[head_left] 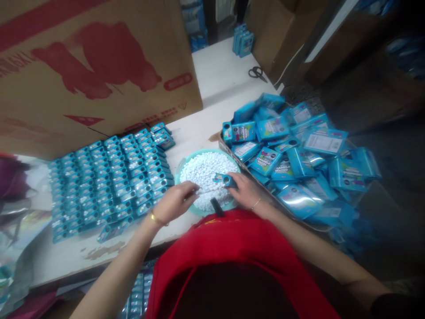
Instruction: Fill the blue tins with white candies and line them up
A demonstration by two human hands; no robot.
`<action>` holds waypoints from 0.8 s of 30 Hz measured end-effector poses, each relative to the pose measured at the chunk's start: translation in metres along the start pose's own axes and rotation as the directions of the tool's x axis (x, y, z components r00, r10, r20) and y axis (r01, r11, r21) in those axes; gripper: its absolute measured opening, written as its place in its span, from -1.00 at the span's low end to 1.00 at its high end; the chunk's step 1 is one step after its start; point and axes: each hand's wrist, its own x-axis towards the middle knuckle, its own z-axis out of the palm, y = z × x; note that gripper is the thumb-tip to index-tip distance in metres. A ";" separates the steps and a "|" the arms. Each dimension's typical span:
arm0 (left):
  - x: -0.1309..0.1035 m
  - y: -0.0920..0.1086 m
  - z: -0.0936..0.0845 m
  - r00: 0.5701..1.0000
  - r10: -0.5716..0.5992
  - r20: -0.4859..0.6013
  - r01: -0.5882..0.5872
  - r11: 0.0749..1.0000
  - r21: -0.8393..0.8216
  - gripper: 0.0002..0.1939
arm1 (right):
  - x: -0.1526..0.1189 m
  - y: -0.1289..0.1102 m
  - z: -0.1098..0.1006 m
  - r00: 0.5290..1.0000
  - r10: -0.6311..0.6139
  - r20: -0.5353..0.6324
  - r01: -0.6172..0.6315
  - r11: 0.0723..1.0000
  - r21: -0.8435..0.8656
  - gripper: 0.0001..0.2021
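in the head view, the right hand [244, 190] pinches a small, rectangular blue carton [222, 179] above a round, pale-green bowl [180, 167] of white pellets [209, 165], while the left hand [175, 203] hovers by the bowl's left side, fingers bent, though whether they pinch anything i cannot tell. glossy blue packs [267, 161] reading "caramelo macizo" crowd the right; upright carton rows [109, 186] and a red-printed cardboard box [174, 48] block the left.

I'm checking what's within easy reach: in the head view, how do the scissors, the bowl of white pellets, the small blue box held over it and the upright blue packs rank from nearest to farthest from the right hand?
From the right hand:
1. Small blue box: in its fingers.
2. Bowl: just below.
3. Scissors: farther up the table.
4. Upright blue packs: beyond the scissors.
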 end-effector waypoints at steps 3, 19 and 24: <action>0.002 0.006 -0.011 0.999 -0.032 0.019 0.030 0.997 0.070 -0.82 | 0.002 0.000 0.002 0.998 -0.028 0.053 0.029 0.999 -0.021 -0.58; 0.012 0.040 -0.043 0.988 -0.142 0.067 0.104 0.910 0.400 -0.74 | 0.002 0.005 0.031 1.000 0.010 -0.011 -0.006 0.942 0.337 -0.61; 0.022 -0.002 -0.001 1.000 0.025 -0.013 -0.024 1.000 0.020 -0.31 | -0.004 -0.008 0.037 0.998 0.049 0.036 -0.060 0.867 0.494 -0.62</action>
